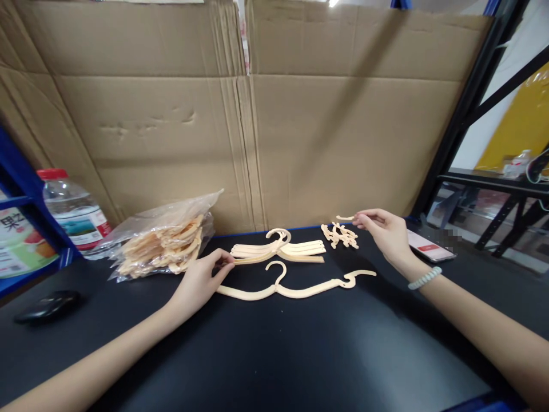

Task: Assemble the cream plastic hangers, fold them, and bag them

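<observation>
My left hand [203, 280] has its fingers pinched at the left end of the front hanger in a stack of beige plastic clothes hangers [300, 249]. Its palm side hides part of that grip. Nearer to me lies a single beige hanger [253, 295], hook pointing away, its left tip partly behind my left hand. A small curved hook piece [362, 274] is joined at its right end. Raised at the right, my right hand [386, 230] pinches another small beige hook piece [345, 217]. Just left of it lies a pile of similar small pieces [340, 236].
A clear plastic bag [160, 240] full of beige pieces lies left, beside a red-capped water bottle [79, 212]. A black mouse [48, 306] is at the far left. Behind my right hand lies a phone [430, 246]. Tall cardboard [351, 131] stands along the table's back edge.
</observation>
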Motion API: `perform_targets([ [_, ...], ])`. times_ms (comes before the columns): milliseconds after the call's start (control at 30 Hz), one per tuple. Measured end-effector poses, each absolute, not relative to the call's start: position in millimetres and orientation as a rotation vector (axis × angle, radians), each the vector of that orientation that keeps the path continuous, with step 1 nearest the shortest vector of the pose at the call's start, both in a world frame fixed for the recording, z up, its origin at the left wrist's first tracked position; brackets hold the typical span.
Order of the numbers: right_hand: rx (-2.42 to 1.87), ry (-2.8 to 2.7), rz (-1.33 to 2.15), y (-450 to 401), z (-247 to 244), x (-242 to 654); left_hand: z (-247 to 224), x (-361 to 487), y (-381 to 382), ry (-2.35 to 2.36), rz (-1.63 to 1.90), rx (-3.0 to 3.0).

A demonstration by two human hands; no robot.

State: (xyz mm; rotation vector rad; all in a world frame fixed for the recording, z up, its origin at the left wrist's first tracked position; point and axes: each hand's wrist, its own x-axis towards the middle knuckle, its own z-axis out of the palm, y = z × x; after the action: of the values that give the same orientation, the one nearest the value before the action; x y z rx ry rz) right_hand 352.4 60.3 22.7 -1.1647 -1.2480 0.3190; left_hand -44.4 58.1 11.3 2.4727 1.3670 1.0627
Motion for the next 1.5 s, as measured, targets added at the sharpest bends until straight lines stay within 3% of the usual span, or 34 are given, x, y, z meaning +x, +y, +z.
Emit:
perform_targets([
  [433, -1.174, -1.152, 0.528, 55, 18, 341, 11, -40, 49, 1.301, 1.263, 1.94],
  [1033, -0.968, -1.08, 1.254, 44, 17, 322, 4, -35, 43, 1.24, 1.442, 1.616],
  [1500, -1.088, -1.377, 1.231, 32, 23, 309, 5, -37, 43, 1.355, 1.298, 1.695],
])
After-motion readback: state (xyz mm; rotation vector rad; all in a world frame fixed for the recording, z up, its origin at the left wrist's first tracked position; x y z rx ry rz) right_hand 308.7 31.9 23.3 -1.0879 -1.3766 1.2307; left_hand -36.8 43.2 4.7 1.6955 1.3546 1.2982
